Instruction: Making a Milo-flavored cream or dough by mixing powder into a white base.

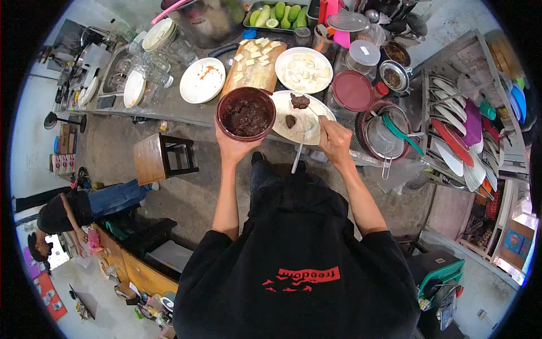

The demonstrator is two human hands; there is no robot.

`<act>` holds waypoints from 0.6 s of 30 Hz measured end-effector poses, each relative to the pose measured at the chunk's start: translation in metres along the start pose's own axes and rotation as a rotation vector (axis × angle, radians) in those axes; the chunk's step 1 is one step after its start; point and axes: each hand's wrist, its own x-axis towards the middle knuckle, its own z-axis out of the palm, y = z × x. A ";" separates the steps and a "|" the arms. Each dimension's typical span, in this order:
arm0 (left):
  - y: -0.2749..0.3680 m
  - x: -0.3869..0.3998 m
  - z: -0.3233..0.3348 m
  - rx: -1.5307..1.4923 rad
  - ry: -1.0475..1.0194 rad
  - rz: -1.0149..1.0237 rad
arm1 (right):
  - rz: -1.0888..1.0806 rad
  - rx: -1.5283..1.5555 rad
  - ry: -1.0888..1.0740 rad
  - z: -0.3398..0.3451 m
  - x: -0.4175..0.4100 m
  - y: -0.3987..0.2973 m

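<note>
My left hand holds up a dark red plastic tub of dark brown paste in front of the counter's edge. In my right hand is a metal spoon whose bowl carries a lump of dark paste over an oval white plate. A smaller dark lump lies on that plate, and a second spoon rests across its near rim. Behind the tub, pale cut pieces sit on a wooden cutting board. Similar pieces lie in white batter on a round plate.
Left of the board is a stained white plate, with glasses beyond. A round red lid and strainers stand at the right. A wooden stool is on the floor; another person stands at far left.
</note>
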 end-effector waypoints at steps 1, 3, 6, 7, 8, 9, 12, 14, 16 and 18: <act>0.001 -0.001 0.000 0.000 0.001 -0.001 | -0.010 -0.008 0.002 0.000 0.001 -0.001; 0.002 -0.001 -0.001 0.030 -0.008 0.012 | -0.028 -0.011 0.012 -0.001 0.003 -0.003; -0.002 -0.001 0.001 0.031 0.015 0.002 | -0.058 -0.024 0.020 -0.001 0.005 -0.004; -0.003 -0.001 0.001 0.031 0.016 0.002 | -0.070 -0.034 0.018 -0.001 0.005 -0.004; -0.002 -0.002 0.001 0.038 0.010 0.002 | -0.070 -0.034 0.018 0.001 0.003 -0.003; -0.001 -0.002 0.001 0.045 0.003 0.001 | -0.090 -0.043 0.024 0.004 0.002 0.001; 0.000 -0.002 0.002 0.041 0.011 0.012 | -0.136 -0.058 0.064 0.008 0.002 0.002; -0.002 -0.001 0.002 0.052 0.009 0.038 | -0.162 -0.063 0.096 0.010 0.001 0.003; -0.003 -0.004 0.001 0.065 0.007 0.062 | -0.171 -0.116 0.009 0.011 -0.002 0.005; 0.003 -0.005 0.002 0.029 0.012 0.072 | -0.177 -0.122 0.035 0.013 -0.004 0.006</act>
